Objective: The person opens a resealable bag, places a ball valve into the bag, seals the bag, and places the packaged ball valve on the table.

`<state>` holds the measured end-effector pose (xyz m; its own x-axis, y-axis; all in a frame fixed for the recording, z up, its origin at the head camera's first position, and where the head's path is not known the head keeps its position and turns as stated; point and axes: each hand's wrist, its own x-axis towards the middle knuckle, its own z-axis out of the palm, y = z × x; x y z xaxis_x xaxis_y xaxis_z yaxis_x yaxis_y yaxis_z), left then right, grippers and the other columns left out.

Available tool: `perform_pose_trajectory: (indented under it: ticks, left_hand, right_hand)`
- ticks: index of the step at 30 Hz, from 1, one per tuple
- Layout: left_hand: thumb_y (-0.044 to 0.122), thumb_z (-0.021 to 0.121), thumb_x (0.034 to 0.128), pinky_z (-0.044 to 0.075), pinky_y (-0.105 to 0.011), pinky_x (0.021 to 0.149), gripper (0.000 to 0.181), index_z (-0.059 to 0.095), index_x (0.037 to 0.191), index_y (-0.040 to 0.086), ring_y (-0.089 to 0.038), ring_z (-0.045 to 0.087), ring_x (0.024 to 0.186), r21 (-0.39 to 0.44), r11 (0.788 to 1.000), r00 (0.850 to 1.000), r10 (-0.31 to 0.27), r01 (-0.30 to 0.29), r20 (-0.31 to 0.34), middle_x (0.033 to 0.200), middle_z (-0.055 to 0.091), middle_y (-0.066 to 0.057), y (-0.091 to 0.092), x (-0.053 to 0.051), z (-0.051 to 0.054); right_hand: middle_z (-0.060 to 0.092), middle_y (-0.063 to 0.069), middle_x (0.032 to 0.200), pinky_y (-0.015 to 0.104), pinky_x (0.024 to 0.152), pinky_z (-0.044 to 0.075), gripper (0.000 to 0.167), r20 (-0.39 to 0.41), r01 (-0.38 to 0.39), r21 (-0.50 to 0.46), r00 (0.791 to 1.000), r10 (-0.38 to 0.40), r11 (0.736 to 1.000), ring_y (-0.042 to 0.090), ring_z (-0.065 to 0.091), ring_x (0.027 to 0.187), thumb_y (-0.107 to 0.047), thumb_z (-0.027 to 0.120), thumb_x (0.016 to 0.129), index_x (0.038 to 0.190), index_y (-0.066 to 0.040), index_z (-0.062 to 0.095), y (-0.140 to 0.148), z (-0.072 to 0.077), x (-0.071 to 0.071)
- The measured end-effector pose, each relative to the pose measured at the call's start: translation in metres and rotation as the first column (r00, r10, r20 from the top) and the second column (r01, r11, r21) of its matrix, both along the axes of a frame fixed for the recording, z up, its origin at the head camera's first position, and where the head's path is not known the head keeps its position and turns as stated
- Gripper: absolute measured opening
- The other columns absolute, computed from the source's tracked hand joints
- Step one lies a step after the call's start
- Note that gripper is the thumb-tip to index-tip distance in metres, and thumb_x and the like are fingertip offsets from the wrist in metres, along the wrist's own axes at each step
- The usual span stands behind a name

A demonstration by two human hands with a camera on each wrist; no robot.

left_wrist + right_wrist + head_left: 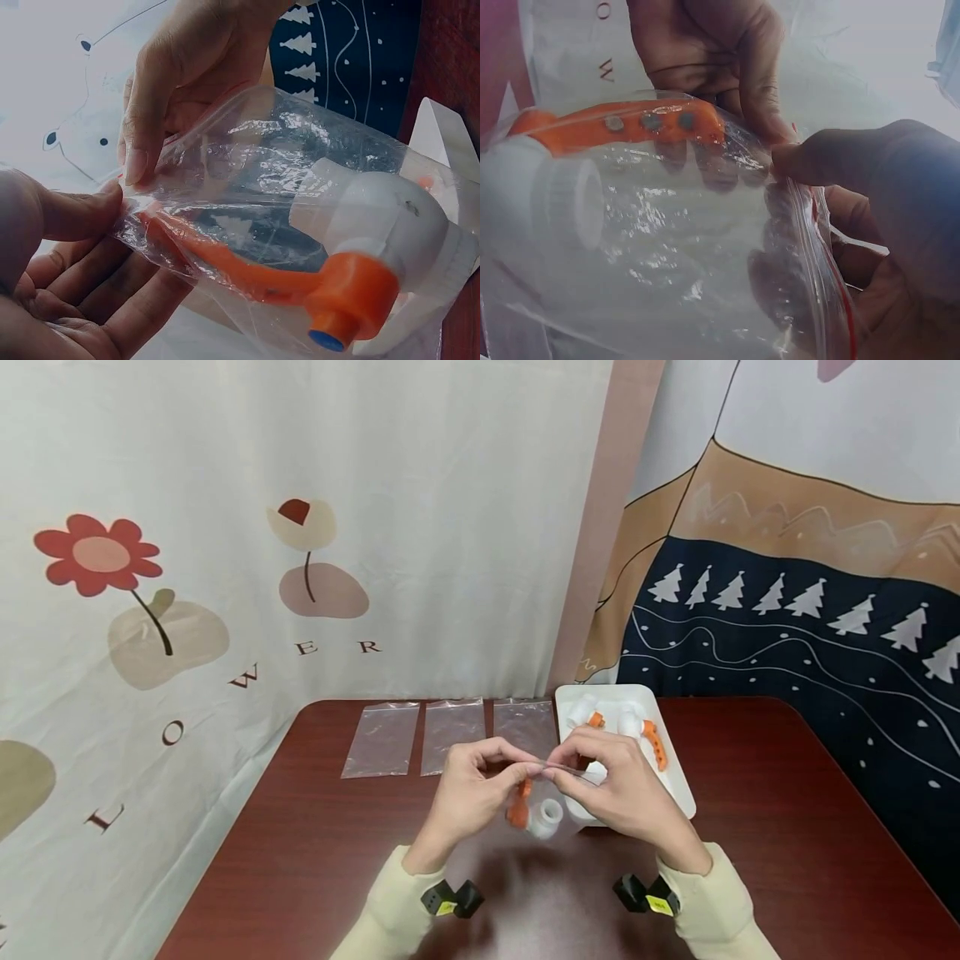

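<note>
A clear zip bag [262,157] hangs between my two hands above the table. Inside it lies a white plastic ball valve [397,217] with an orange handle [247,277]. My left hand [472,785] pinches the bag's top edge between thumb and forefinger. Right beside that grip, my right hand [618,781] pinches the same edge, the two thumb tips nearly touching. A red line and the ridged zip strip [810,247] run along this edge in the right wrist view. Whether the strip is sealed along its whole length cannot be made out.
A white tray [681,795] sits behind my right hand, holding more white valves with orange handles [655,745]. Three flat clear bags [382,739] lie in a row along the back of the brown table [300,852]. Printed curtains hang behind the table.
</note>
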<state>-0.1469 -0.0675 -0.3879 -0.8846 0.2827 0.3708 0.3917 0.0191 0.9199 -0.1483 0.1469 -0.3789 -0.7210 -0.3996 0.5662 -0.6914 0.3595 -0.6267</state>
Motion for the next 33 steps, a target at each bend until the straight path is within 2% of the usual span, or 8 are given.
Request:
perform_pose_trajectory:
  ticks: [4, 10, 14, 18, 21, 23, 27, 33]
  left_hand:
    - [0.013, 0.08, 0.0901, 0.047, -0.019, 0.054, 0.004, 0.08, 0.091, 0.009, -0.03, 0.062, 0.059, -0.017, 1.0, 1.0, -0.005, 0.005, 0.008, 0.071, 0.072, -0.015, -0.0009, 0.0006, 0.0017]
    - [0.015, 0.076, 0.0936, 0.038, -0.019, 0.049, 0.005, 0.075, 0.095, 0.01, -0.026, 0.059, 0.057, -0.053, 0.996, 0.996, -0.072, 0.075, 0.045, 0.074, 0.069, -0.016, -0.001, -0.0001, 0.001]
    - [0.014, 0.078, 0.0915, 0.033, -0.018, 0.046, 0.004, 0.077, 0.092, 0.01, -0.025, 0.055, 0.054, -0.053, 0.997, 0.999, -0.049, 0.05, 0.017, 0.069, 0.07, -0.014, -0.0004, -0.0018, -0.0018]
    - [0.011, 0.081, 0.0882, 0.043, -0.018, 0.048, 0.005, 0.079, 0.086, 0.008, -0.019, 0.06, 0.054, -0.022, 1.0, 0.999, 0.004, -0.005, -0.046, 0.07, 0.073, -0.012, 0.0009, -0.0026, -0.0043]
    - [0.01, 0.082, 0.0875, 0.048, -0.018, 0.052, 0.006, 0.079, 0.084, 0.007, -0.014, 0.062, 0.056, 0.0, 0.999, 0.998, 0.037, -0.037, -0.055, 0.073, 0.074, -0.015, 0.0009, -0.0023, -0.0038]
    - [0.009, 0.081, 0.0877, 0.046, -0.017, 0.05, 0.006, 0.078, 0.085, 0.006, -0.013, 0.06, 0.054, 0.017, 0.999, 0.998, 0.044, -0.043, -0.049, 0.072, 0.073, -0.017, 0.0001, -0.0019, -0.003]
    - [0.007, 0.078, 0.09, 0.045, -0.018, 0.05, 0.006, 0.074, 0.089, 0.002, -0.014, 0.057, 0.055, 0.042, 0.999, 0.999, -0.004, 0.006, -0.039, 0.07, 0.068, -0.02, -0.0016, -0.002, -0.0023]
    - [0.009, 0.078, 0.0909, 0.055, -0.018, 0.065, 0.007, 0.077, 0.097, 0.005, -0.012, 0.068, 0.074, 0.005, 0.999, 0.999, -0.047, 0.047, -0.02, 0.091, 0.076, -0.016, -0.0007, -0.0034, -0.0027]
  right_hand:
    - [0.062, -0.016, 0.08, 0.022, 0.068, 0.053, 0.016, -0.006, -0.002, -0.003, 1.0, 0.002, 1.0, 0.003, 0.058, 0.076, -0.012, 0.079, 0.09, 0.089, -0.027, 0.073, 0.0003, -0.0009, -0.0002]
    - [0.063, -0.015, 0.081, 0.02, 0.066, 0.05, 0.019, -0.031, -0.016, -0.001, 0.999, 0.016, 1.0, 0.003, 0.057, 0.075, -0.006, 0.079, 0.089, 0.088, -0.025, 0.073, 0.0001, -0.0013, -0.0003]
    - [0.063, -0.014, 0.083, 0.02, 0.066, 0.051, 0.023, -0.025, -0.028, 0.001, 0.999, 0.028, 1.0, 0.003, 0.057, 0.075, -0.002, 0.078, 0.088, 0.088, -0.025, 0.072, -0.0003, -0.0011, -0.0008]
    - [0.063, -0.014, 0.082, 0.021, 0.068, 0.052, 0.024, -0.014, -0.032, 0.007, 0.999, 0.032, 0.999, 0.004, 0.057, 0.076, -0.002, 0.079, 0.087, 0.089, -0.024, 0.072, -0.0007, -0.0023, -0.0014]
    - [0.062, -0.014, 0.08, 0.023, 0.069, 0.053, 0.021, -0.007, -0.024, 0.009, 1.0, 0.024, 1.0, 0.005, 0.057, 0.076, -0.004, 0.08, 0.087, 0.09, -0.024, 0.072, 0.0003, -0.0027, -0.0017]
    - [0.06, -0.014, 0.079, 0.024, 0.068, 0.053, 0.02, 0.002, -0.019, 0.003, 1.0, 0.019, 1.0, 0.005, 0.056, 0.075, -0.006, 0.08, 0.088, 0.089, -0.025, 0.073, 0.0013, -0.0027, -0.0018]
    - [0.059, -0.014, 0.077, 0.023, 0.067, 0.053, 0.019, 0.011, -0.021, -0.014, 1.0, 0.022, 1.0, 0.005, 0.056, 0.074, -0.01, 0.08, 0.089, 0.089, -0.027, 0.073, 0.0028, -0.0027, -0.0019]
    - [0.062, -0.013, 0.079, 0.024, 0.069, 0.055, 0.019, -0.005, -0.043, -0.036, 0.999, 0.043, 0.998, 0.005, 0.057, 0.075, -0.007, 0.08, 0.088, 0.091, -0.024, 0.073, 0.0044, -0.001, -0.0025]
